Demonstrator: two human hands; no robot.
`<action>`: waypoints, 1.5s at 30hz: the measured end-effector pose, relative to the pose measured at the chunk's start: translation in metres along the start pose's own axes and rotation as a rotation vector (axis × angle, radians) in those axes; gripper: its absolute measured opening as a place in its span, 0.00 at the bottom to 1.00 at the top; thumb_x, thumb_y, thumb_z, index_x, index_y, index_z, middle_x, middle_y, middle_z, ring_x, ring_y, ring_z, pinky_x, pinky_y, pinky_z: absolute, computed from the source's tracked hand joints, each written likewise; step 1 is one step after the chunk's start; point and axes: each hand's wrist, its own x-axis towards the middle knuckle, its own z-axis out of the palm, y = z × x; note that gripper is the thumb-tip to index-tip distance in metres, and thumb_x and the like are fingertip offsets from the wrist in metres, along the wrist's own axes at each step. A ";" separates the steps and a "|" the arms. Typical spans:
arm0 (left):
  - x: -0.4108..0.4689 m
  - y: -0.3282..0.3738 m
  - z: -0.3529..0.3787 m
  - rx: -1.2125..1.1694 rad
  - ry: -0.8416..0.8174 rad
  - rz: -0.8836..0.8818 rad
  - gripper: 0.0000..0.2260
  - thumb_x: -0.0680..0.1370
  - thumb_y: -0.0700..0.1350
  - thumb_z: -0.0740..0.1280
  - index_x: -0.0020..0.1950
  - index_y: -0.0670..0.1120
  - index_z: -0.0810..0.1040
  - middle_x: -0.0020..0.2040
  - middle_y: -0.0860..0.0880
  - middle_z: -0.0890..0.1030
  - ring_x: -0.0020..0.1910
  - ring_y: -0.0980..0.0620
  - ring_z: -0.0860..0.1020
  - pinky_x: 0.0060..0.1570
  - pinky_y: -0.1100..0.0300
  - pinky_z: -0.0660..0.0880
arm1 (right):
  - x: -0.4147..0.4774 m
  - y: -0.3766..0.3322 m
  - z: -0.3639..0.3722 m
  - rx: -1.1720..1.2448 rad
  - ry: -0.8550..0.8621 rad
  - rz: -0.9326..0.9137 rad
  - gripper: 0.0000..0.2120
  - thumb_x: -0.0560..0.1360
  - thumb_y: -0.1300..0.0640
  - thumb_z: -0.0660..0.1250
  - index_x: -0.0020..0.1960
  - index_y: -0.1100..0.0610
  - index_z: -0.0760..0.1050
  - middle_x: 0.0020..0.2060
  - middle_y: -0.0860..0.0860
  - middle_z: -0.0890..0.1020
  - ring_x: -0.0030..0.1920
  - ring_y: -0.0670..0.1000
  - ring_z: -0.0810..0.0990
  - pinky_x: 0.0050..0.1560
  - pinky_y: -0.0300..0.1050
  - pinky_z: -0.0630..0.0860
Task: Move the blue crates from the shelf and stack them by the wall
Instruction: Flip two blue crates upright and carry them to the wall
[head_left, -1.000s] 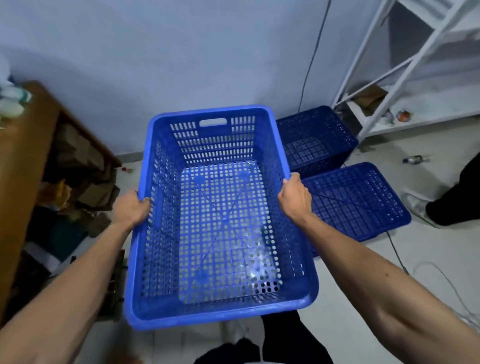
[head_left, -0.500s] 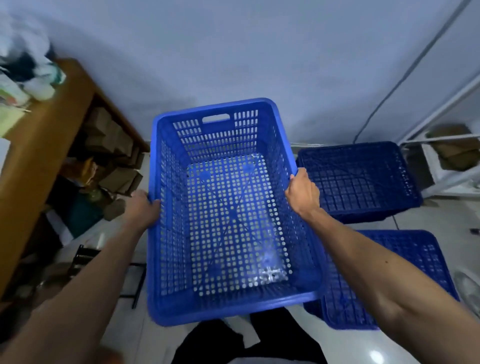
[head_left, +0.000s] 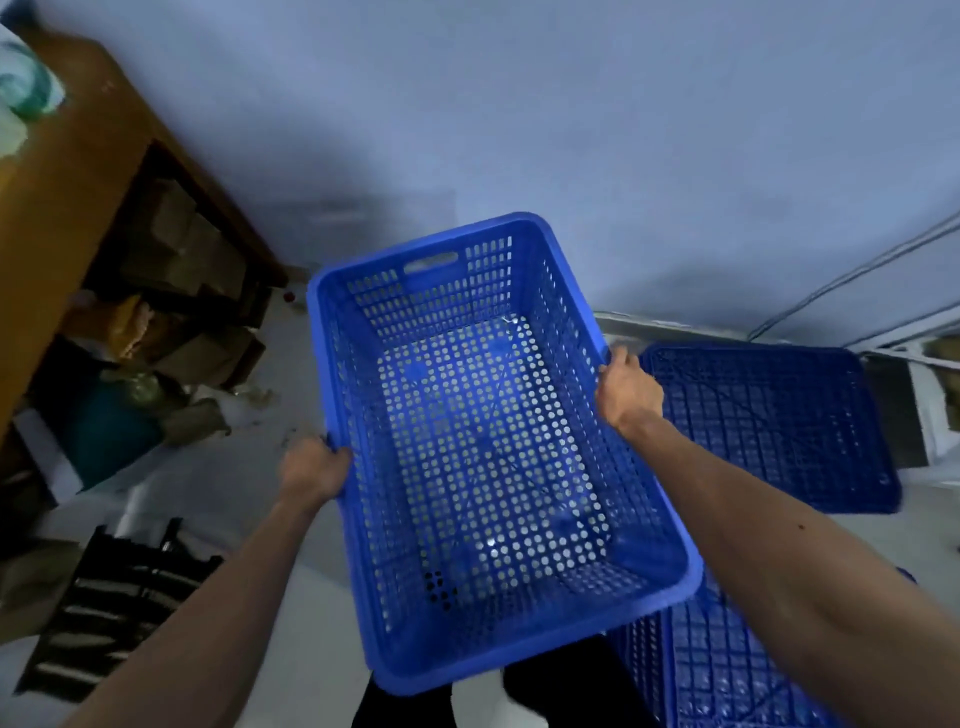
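I hold an empty blue perforated crate (head_left: 483, 452) in front of me, above the floor, its far end with the handle slot pointing at the pale wall. My left hand (head_left: 311, 467) grips its left rim and my right hand (head_left: 626, 389) grips its right rim. A second blue crate (head_left: 769, 421) rests on the floor by the wall, just right of the held one. A third blue crate (head_left: 727, 670) lies at the lower right, partly hidden by my right forearm and the held crate.
A wooden desk (head_left: 62, 171) with boxes stored beneath stands at the left. A black slatted object (head_left: 114, 603) lies on the floor at lower left. Cables (head_left: 857, 270) run down the wall at right. Pale floor (head_left: 249, 467) shows between desk and crate.
The view has swung left and down; the held crate now sits lower and more to the right in view, closer to the wall base. The white shelf frame has left the view. Both hands keep their grip.
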 end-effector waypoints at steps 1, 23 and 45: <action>0.018 -0.004 0.011 -0.015 -0.022 -0.034 0.16 0.74 0.50 0.68 0.54 0.39 0.78 0.49 0.38 0.82 0.48 0.38 0.82 0.50 0.47 0.80 | 0.015 -0.002 0.009 -0.021 -0.024 0.003 0.15 0.80 0.57 0.60 0.64 0.61 0.65 0.58 0.61 0.75 0.51 0.65 0.79 0.40 0.52 0.70; 0.154 0.008 0.276 -0.521 -0.205 -0.519 0.12 0.70 0.48 0.71 0.44 0.40 0.76 0.32 0.42 0.83 0.30 0.43 0.84 0.44 0.48 0.83 | 0.298 -0.028 0.210 -0.124 -0.157 -0.171 0.24 0.74 0.60 0.63 0.69 0.64 0.66 0.64 0.63 0.72 0.63 0.65 0.73 0.61 0.57 0.71; 0.168 0.029 0.344 -0.695 -0.353 -0.626 0.10 0.78 0.44 0.70 0.48 0.36 0.78 0.42 0.34 0.84 0.37 0.39 0.85 0.35 0.51 0.83 | 0.265 -0.023 0.262 -0.150 -0.215 -0.450 0.37 0.75 0.49 0.64 0.77 0.62 0.53 0.75 0.61 0.59 0.74 0.63 0.60 0.72 0.59 0.60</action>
